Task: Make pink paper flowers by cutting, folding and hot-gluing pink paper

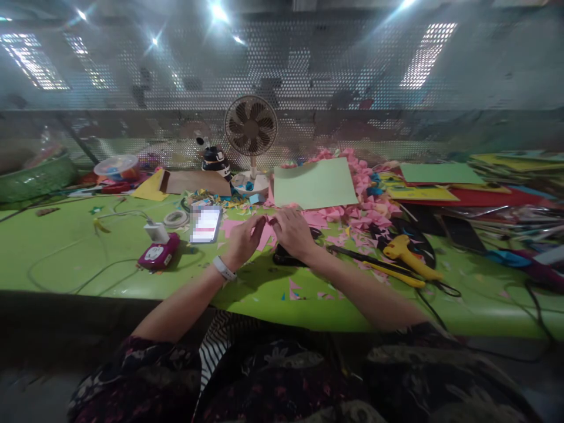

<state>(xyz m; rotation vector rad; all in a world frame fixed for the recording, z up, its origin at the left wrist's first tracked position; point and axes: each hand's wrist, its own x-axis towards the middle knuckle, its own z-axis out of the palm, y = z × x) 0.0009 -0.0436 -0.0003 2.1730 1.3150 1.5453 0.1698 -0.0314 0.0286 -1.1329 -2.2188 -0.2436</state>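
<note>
At the middle of the green table, my left hand (245,238) and my right hand (291,230) meet at their fingertips. Both hands are closed in a pinch on a piece of pink paper (265,236), part of which shows below the fingers. A white band circles my left wrist. Beneath my right hand lies a black object (286,256), mostly covered, so its kind cannot be made out. More pink paper lies just behind the hands, and a sheet of pale green paper (315,183) rests beyond them on a heap of pink paper pieces (368,208).
To the left lie a lit phone (205,224), a roll of tape (175,219) and a purple power socket (158,252) with a cable. A small fan (251,126) stands behind. On the right are a yellow glue gun (408,255), a black-and-yellow tool (379,267) and stacked coloured paper (440,173).
</note>
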